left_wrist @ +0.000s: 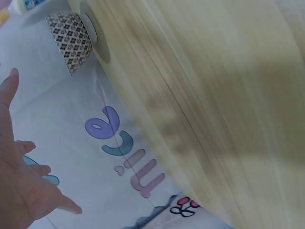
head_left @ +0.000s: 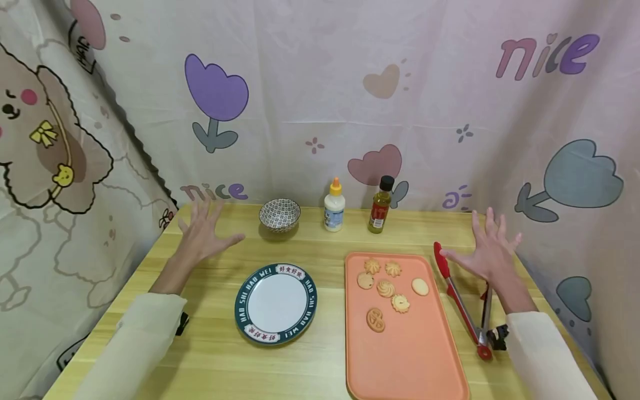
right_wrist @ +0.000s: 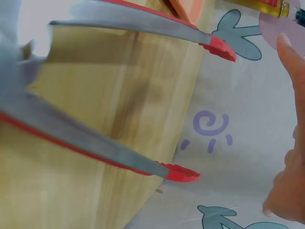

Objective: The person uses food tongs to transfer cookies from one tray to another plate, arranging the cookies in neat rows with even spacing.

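Observation:
My left hand (head_left: 201, 236) hovers over the table's left side with fingers spread, holding nothing. In the left wrist view that hand (left_wrist: 24, 181) appears at the left edge, apart from the patterned bowl (left_wrist: 71, 40). On the right, my right hand (head_left: 489, 250) is also spread wide and holds nothing. It is above the red-and-silver tongs (head_left: 462, 311), hiding part of one arm. The right wrist view shows the tongs (right_wrist: 128, 26) with their arms apart and red tips, and the hand (right_wrist: 290, 167) at the right edge.
A peach tray (head_left: 405, 361) holds several cookies (head_left: 385, 289) right of centre. Left of it lies a green-rimmed plate (head_left: 277, 303). Along the back stand a bowl (head_left: 280, 215), a white bottle with a yellow cap (head_left: 334, 208) and an oil bottle (head_left: 380, 208). Behind hangs a printed curtain (head_left: 300, 83).

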Motion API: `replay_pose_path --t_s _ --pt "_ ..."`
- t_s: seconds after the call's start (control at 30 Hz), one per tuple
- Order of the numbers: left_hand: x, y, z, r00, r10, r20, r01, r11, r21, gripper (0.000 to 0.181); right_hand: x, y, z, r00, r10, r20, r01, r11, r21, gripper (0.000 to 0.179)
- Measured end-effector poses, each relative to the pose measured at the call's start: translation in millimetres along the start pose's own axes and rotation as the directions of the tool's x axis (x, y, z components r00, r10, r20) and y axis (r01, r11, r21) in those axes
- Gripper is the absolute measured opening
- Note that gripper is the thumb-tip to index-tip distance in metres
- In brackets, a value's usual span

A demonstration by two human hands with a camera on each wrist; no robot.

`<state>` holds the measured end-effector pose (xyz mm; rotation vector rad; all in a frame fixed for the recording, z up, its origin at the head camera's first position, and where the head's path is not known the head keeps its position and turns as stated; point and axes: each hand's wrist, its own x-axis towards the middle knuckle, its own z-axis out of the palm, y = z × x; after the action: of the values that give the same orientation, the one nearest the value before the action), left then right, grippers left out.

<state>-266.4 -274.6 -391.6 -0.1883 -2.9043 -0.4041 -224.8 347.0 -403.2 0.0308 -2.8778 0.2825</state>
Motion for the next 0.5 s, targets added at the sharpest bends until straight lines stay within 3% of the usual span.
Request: replay_pose_path --t_s 0.2,0.5 --pt "-12.5 9.4 2.2 0.992 0.045 0.115 -0.035 0.995 -0.089 0.107 -21.2 -4.5 -3.2 1.0 0.019 0.002 -0.019 0.997 0.071 0.114" --pt "-31.8 18.1 21.3 0.967 0.129 0.218 -0.07 0.963 -0.26 0.094 -47.5 -19.3 -3.9 0.978 0.165 0.128 -0.184 0.97 0.156 0.125"
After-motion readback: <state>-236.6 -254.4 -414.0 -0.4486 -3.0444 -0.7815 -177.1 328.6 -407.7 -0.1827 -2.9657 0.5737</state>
